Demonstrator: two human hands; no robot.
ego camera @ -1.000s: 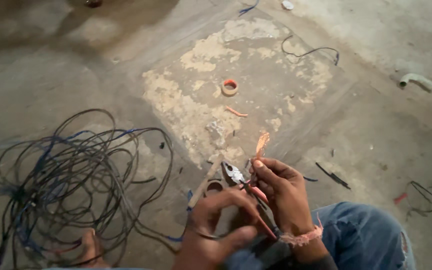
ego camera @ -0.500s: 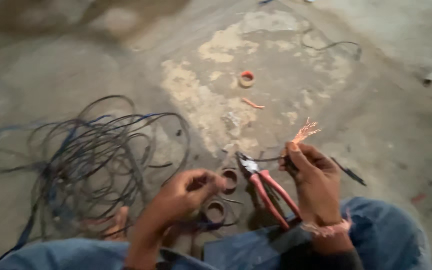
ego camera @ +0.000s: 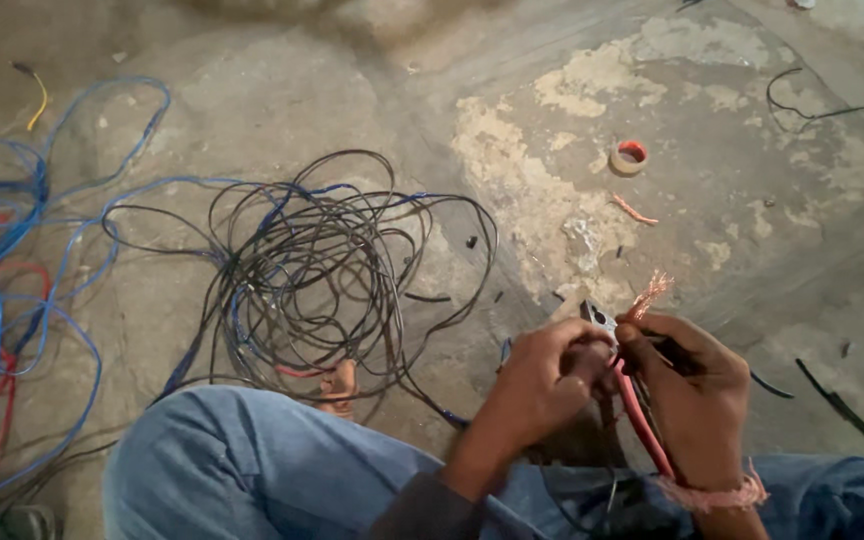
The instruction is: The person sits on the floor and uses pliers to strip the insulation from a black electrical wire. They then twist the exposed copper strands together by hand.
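Right hand (ego camera: 687,395) is closed around a wire (ego camera: 664,345) and the red handles of the pliers (ego camera: 632,395); frayed copper strands (ego camera: 649,293) fan out above its thumb. Left hand (ego camera: 550,378) is curled with fingertips pinched at the pliers head, just left of the strands. The jaws are mostly hidden behind the fingers; whether they bite the wire cannot be told. A dark cable tangle (ego camera: 322,270) lies left. A tape roll (ego camera: 629,156) sits far. Blue cables (ego camera: 2,260) are cut off at the left edge.
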